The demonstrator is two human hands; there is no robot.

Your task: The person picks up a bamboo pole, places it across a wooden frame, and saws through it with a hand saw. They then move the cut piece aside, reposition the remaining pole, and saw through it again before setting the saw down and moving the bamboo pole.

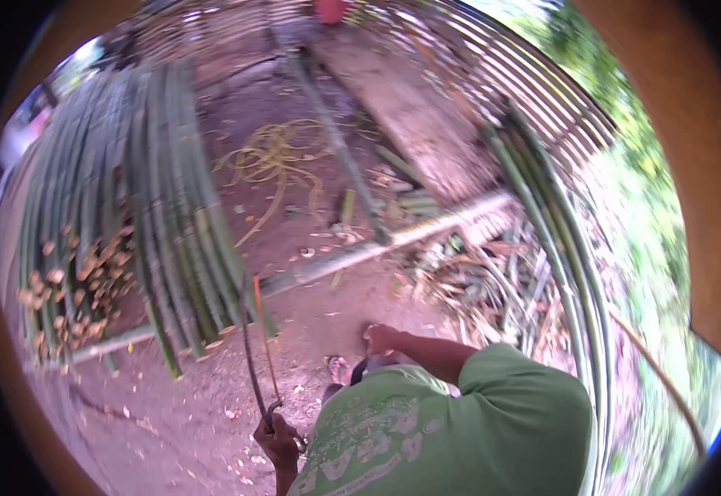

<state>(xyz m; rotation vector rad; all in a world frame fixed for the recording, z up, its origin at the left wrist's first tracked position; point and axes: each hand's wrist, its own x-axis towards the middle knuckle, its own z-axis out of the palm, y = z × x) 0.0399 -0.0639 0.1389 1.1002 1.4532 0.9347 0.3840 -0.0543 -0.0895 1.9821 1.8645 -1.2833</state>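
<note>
Green bamboo poles lie in a broad stack (174, 190) across a pale crossbeam (327, 267), their near ends jutting past it, as a worker in a green T-shirt (451, 430) stands just in front and to the right of the pile. At the stack's near right corner, the left hand (278, 442) holds what appears to be a bow saw (252, 364), its fingers closed around the handle end, dark frame and thin orange strip pointing up toward the pole ends; whether it touches them cannot be told. The right hand (379, 337), farther to the stack's right and in front of the body, has its fingers partly hidden; how far they are open, or whether they hold anything, cannot be told. Sound handling calls for a firm grip, the frame kept square to the bamboo, and the blade angled away from the sandalled foot (338, 368) nearby. Open dirt floor (162, 413) spreads in front of the stack, offering the freest swing. Room is tighter to its right, where the crossbeam runs outward, a scrap heap (501, 285) sprawls, and long leaning poles (542, 223) edge the workspace beyond.
</note>
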